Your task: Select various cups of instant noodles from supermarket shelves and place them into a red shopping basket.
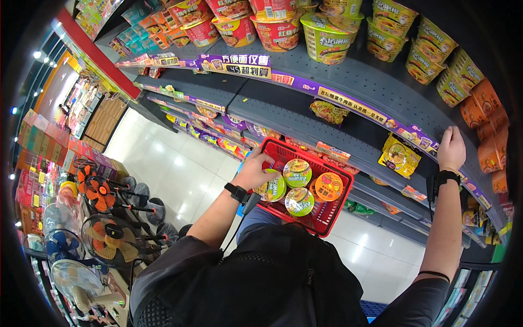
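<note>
A red plastic shopping basket [346,186] lies before me, its mesh sides showing. Inside it are several instant noodle cups: a tilted green-and-white cup [276,187], two more green-lidded cups [297,173] [299,202], and an orange cup [328,187]. My left hand [254,171] is over the basket's left rim, finger and thumb apart, the thumb at the edge of the tilted cup. Out to the right, my right hand [452,149] has curled fingers at the front edge of the upper shelf [343,75]; whether they grip that edge is hidden.
Stacked red noodle bowls [276,34] and green noodle bowls [329,39] line the upper shelf, with orange cups [488,126] at right. A yellow noodle packet [400,155] lies on the shelf below. Electric fans [110,239] stand at left beside the tiled floor [171,163].
</note>
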Demonstrator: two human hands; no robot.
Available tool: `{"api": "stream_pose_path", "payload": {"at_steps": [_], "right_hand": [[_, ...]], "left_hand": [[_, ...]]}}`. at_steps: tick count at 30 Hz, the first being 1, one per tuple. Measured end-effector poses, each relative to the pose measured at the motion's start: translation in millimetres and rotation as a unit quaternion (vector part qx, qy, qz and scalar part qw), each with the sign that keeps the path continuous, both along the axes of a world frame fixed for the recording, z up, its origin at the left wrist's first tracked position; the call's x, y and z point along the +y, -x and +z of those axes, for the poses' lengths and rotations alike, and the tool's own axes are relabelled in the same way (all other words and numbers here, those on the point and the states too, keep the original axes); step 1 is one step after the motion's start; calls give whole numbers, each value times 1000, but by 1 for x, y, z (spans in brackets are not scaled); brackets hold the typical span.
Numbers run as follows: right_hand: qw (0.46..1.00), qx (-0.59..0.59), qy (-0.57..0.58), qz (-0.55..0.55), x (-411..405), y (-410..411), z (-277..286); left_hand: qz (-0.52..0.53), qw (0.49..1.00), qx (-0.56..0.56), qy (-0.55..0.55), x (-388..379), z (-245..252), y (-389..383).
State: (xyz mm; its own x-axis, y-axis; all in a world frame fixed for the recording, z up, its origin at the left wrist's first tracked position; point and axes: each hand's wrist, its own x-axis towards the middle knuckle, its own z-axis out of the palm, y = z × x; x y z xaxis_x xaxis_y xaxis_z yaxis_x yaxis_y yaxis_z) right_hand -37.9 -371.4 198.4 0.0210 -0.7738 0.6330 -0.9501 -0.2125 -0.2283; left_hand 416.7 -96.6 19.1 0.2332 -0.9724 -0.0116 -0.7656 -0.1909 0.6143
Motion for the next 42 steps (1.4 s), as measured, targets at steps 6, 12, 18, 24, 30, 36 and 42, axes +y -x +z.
{"api": "stream_pose_path", "payload": {"at_steps": [6, 12, 18, 24, 30, 36, 42], "right_hand": [[1000, -7, 10, 4, 2, -2, 1], [1000, -8, 16, 5, 5, -3, 3], [999, -10, 33, 12, 7, -4, 3], [998, -18, 54, 12, 8, -5, 3], [998, -30, 54, 16, 8, -5, 3], [998, -31, 51, 10, 9, -6, 4], [998, -31, 57, 14, 9, -5, 5]], "left_hand": [[-81, 952, 77, 284, -49, 115, 12], [-81, 911, 238, 327, -102, 195, 23], [20, 918, 317, 238, -164, 245, 27], [7, 931, 345, 116, -217, 271, 10], [13, 953, 294, 75, -241, 270, 7], [2, 947, 315, 68, -229, 271, 9], [-49, 945, 287, 152, -187, 266, 23]]}}
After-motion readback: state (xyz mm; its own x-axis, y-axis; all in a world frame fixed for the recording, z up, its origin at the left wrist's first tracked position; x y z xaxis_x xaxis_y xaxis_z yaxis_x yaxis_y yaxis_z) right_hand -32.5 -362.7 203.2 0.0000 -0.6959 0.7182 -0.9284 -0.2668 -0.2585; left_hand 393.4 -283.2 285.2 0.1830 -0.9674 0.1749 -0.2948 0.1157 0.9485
